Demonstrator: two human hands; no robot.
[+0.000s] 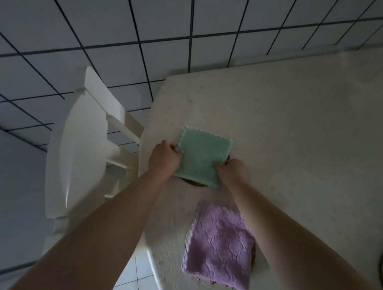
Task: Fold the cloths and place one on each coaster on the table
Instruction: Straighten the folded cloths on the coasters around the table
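Both hands (201,166) on level green cloth (202,155)

A pale speckled bench (286,118) fills the right side. Off its left edge stands a white wooden chair (76,153) on a floor (103,31) of large grey tiles with dark grout. The light is dim.

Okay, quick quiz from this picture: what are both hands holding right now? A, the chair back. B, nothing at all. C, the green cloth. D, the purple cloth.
C: the left hand and right hand each grip an edge of the folded green cloth, which sits over a dark coaster; the purple cloth lies untouched nearer the person.
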